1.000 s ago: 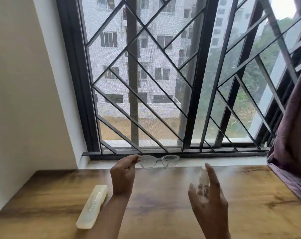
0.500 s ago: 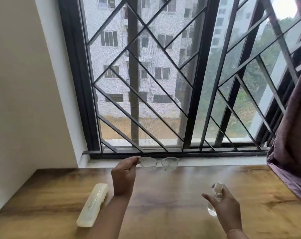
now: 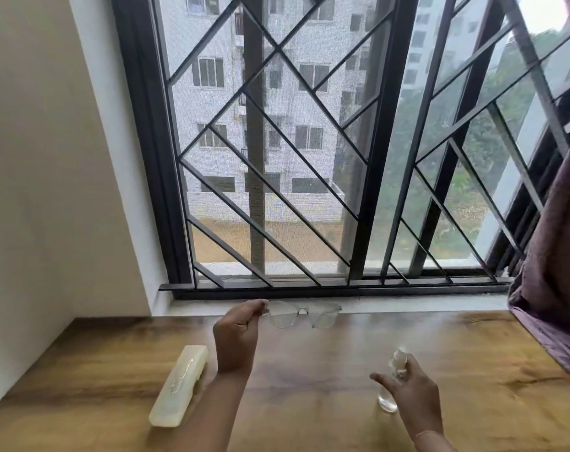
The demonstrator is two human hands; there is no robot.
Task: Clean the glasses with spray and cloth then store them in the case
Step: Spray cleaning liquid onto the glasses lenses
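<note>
Two of three steps look undone, by my read. L hand [image 3: 236, 340] pinches the clear-frame glasses [image 3: 304, 314] at one corner, lenses held up over the wooden table [image 3: 309, 370], near the window sill [image 3: 407, 305]. R hand [image 3: 410, 391] is on the small spray bottle [image 3: 398, 360], base at table level; can't tell if the fingers clamp it or just touch. Prob. the spray stage, w/ wiping & storing left. No cloth in view. Pale case [image 3: 179, 389] lies closed on the table, just beside L forearm.

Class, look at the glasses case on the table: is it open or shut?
Shut: the case lies flat as one closed oblong, no lid raised.
</note>
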